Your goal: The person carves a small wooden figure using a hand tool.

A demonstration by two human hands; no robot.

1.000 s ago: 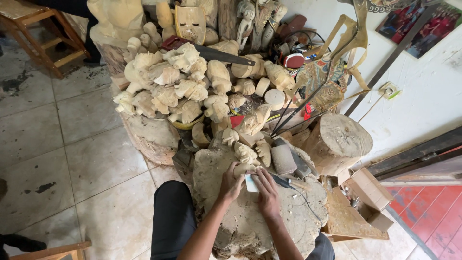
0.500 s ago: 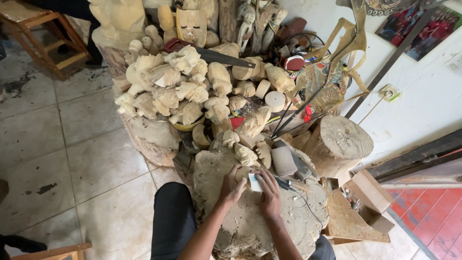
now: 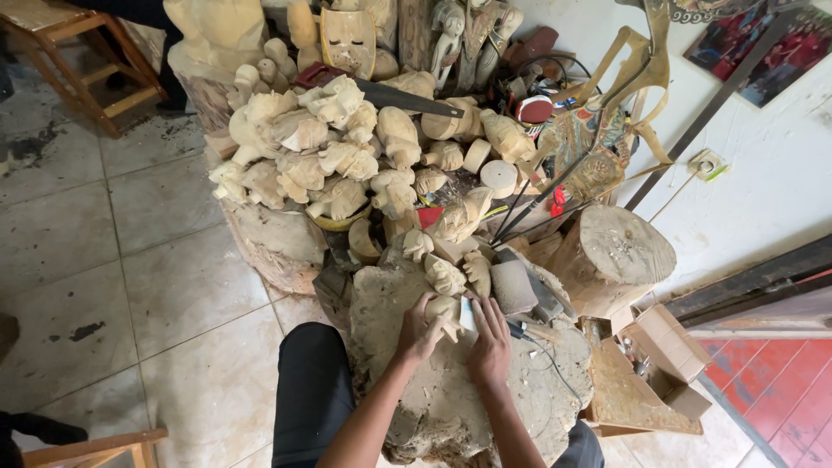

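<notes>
Both hands are down on the big work stump [image 3: 451, 407], a broad, rough block with a pitted, dusty grey-brown top, and everything here reads off that stump. At its far edge the left hand [image 3: 422, 329] is curled tight around a small pale wooden carving [image 3: 446, 308], a rounded, unfinished lump of light wood held against the stump's top. Just beside it, the right hand [image 3: 490, 341] lies with fingers stretched forward and pressed to a small flat whitish piece [image 3: 467, 314] that touches the carving; what that piece is made of is too small to tell. Just beyond the hands on the stump's far rim sit more small carved figures [image 3: 445, 276], smooth and cream-coloured, and next to them a grey rectangular block [image 3: 513, 287] with a matte, gritty look. Farther past the stump rises a heap of pale carvings [image 3: 312, 156], knobbly, bulbous shapes piled together, with a dark flat saw blade [image 3: 407, 98] lying across them and a carved wooden mask [image 3: 348, 39] standing behind. To the stump's right stands a round cut log [image 3: 617, 251], bark-sided with a chipped pale top, and nearer the person an open cardboard box [image 3: 667, 347]. To the stump's left spreads the glossy tiled floor [image 3: 130, 286], speckled with dust.
</notes>
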